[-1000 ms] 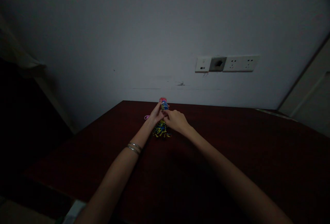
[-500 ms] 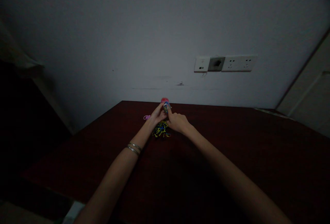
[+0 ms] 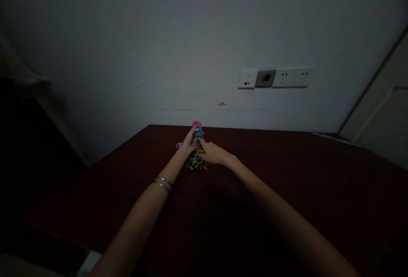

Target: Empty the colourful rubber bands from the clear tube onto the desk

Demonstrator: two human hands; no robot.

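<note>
- Two silvery bracelets [image 3: 162, 183] on my left wrist, dark red table [image 3: 255, 175] underneath.
- Small loose heap of yellow and blue bands [image 3: 195, 166], all squiggly, on the table just below my hands.
- My right hand [image 3: 212, 152] is at the tube's near end, forefinger on it, thumb lower by the heap; can't tell if it's gripping anything.
- My left hand [image 3: 188, 141] is wrapped round the tube [image 3: 198, 131], tilted, pinkish-red end toward the wall. Blue and yellow show along its body, plus a pale patch; too dim to tell contents from label.
- Pink loop [image 3: 179, 145] just left of that hand.
- Wall sockets [image 3: 276, 78] behind.
</note>
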